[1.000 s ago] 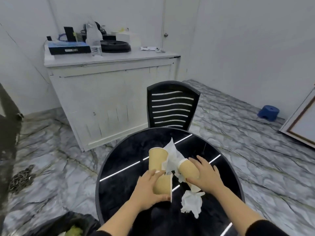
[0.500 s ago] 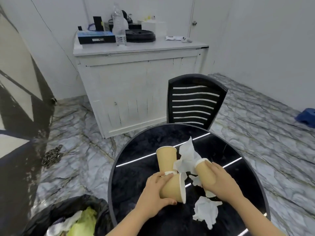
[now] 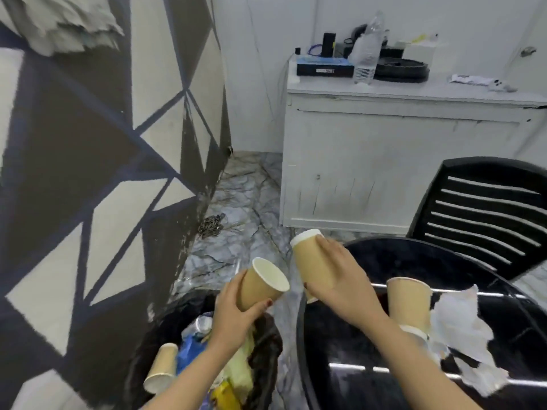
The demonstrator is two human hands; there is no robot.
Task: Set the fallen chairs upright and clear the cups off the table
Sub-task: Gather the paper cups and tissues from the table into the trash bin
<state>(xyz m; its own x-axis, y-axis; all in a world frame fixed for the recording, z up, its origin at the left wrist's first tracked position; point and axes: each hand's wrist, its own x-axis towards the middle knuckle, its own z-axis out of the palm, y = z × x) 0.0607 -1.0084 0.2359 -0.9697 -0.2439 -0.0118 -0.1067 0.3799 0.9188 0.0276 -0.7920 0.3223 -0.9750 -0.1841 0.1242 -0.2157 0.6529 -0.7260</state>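
My left hand grips a tan paper cup, tilted with its white mouth up and to the right, above the black-lined bin. My right hand holds a second tan cup near the left rim of the round black table. A third tan cup stands upright on the table beside crumpled white tissues. Another cup lies inside the bin among rubbish. A black slatted chair stands upright behind the table.
A white cabinet stands behind, carrying a water bottle, a blue box and dark gear. A wall with black and cream triangles runs along the left. A chain lies on the marble floor by the wall.
Both hands lifted their cups off the table and swung left; the left cup now hangs over the bin. My view turned left, bringing the bin and patterned wall in.
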